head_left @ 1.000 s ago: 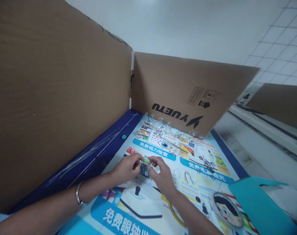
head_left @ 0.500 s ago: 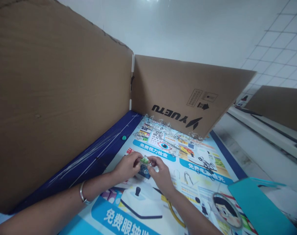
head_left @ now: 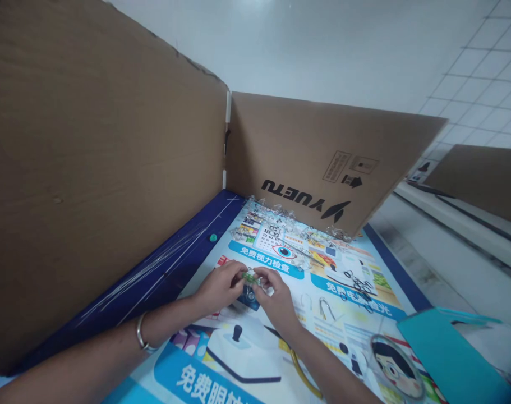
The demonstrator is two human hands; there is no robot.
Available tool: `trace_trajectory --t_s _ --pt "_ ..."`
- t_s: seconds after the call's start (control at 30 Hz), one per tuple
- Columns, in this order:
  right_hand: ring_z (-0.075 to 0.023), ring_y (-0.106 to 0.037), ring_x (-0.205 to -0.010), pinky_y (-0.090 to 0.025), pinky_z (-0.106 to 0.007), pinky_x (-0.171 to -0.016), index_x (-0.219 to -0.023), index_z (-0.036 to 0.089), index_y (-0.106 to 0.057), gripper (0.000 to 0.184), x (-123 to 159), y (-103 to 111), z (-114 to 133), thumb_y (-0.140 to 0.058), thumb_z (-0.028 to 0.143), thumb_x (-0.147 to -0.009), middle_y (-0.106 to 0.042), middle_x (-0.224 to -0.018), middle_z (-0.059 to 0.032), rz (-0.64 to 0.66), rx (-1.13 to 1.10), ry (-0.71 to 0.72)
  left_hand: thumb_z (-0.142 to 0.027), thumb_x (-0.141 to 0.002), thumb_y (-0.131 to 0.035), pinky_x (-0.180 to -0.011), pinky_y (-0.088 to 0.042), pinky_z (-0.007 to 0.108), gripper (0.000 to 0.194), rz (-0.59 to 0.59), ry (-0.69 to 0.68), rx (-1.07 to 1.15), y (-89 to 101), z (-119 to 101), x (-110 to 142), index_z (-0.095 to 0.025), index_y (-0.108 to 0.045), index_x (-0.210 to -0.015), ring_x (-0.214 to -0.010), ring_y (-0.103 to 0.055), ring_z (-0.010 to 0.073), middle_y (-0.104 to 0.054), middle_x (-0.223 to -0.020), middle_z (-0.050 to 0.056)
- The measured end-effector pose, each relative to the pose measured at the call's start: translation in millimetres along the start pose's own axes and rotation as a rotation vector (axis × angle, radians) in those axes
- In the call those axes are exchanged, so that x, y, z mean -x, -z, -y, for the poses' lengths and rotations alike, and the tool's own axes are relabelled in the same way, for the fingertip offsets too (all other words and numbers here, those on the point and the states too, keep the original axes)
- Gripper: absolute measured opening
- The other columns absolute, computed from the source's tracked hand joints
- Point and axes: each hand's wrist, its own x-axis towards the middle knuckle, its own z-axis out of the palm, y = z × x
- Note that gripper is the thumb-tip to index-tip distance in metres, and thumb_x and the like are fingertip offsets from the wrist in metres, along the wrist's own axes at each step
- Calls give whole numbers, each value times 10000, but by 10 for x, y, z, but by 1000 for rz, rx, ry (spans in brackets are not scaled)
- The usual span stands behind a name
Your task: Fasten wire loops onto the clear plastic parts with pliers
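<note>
In the head view my left hand [head_left: 222,289] and my right hand [head_left: 277,299] meet low over the printed mat [head_left: 263,314]. Thumb and index finger of each hand pinch a small clear piece [head_left: 251,278] between them. It looks like see-through plastic, with green showing in or through it; its exact kind is too small to make out. The fingertips partly cover it. A silver bangle [head_left: 141,334] circles my left wrist.
Many small clear pieces [head_left: 280,211] lie scattered along the back cardboard panel [head_left: 314,157]. Black rings [head_left: 358,289] are clustered to the right. Thin pale strands [head_left: 154,264] run along the left cardboard wall [head_left: 104,168], near a green cap [head_left: 213,238]. A teal box [head_left: 452,353] stands front right.
Both hands stay in nearly the same place, with small finger movements around the clear piece, which now sits slightly lower and flatter. The view has shifted a little.
</note>
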Motion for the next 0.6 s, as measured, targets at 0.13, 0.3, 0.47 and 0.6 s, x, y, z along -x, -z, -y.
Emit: trace_trajectory --t_s 0.13,0.3,0.47,0.6 --pt "-158 -537 -761 -459 -284 -701 -988 239 -610 314 1 -4 -3 -539 157 -693 -612 -867 -10 -12 8 10 -149 -744 -469 -629 -414 213 221 1 -1 -9 -12 9 5 -188 -564 -940 -758 -560 144 -597 -817 13" --pt "-162 -539 -776 -457 -285 -697 -974 245 -611 306 -3 5 13 -536 146 -695 -606 -870 -9 7 7 9 -139 -737 -467 -658 -421 226 231 16 -14 -4 -9 -7 0 -187 -570 -938 -788 -559 155 -595 -825 19" --pt "-164 -536 -780 -456 -284 -697 -975 247 -615 314 -7 11 23 -539 142 -689 -603 -870 -10 8 7 6 -137 -739 -469 -667 -422 231 226 22 -29 -10 12 -21 -2 -181 -583 -928 -782 -553 158 -596 -829 28" --pt "-164 -529 -780 -450 -286 -704 -966 245 -613 303 -9 11 35 -545 146 -689 -597 -865 -8 8 12 -11 -130 -746 -466 -676 -423 230 224 32 -42 3 18 -17 -1 -181 -587 -926 -781 -553 153 -598 -848 31"
